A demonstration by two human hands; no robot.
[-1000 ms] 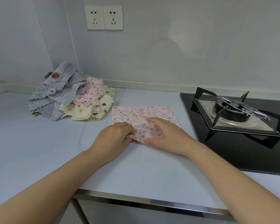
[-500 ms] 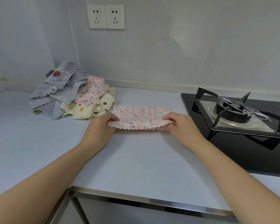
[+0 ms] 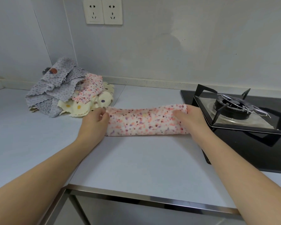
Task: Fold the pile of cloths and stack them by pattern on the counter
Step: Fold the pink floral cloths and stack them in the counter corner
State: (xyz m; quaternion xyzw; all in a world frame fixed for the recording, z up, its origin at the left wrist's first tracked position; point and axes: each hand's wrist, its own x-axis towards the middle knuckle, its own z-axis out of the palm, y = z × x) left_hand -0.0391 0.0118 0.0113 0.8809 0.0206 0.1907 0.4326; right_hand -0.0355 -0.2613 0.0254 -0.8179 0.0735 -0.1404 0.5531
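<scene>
Pale grey surface [image 3: 136, 159] meets a black stove [image 3: 234, 111] on the right. The pink cloth [image 3: 146, 122] lies on it as a long folded strip, just left of the stove. The left hand [image 3: 94, 122] pinches its left end with curled fingers; the right hand [image 3: 190, 120] grips its right end, thumb on top. Behind sits the pile [image 3: 63, 95] of grey, pink and cream cloths; its round reddish tag [image 3: 53, 71] is too small to read.

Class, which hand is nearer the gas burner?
Right. The right hand grips the end of the pink cloth beside the gas burner; the left hand pinches the opposite end, farther away.
</scene>
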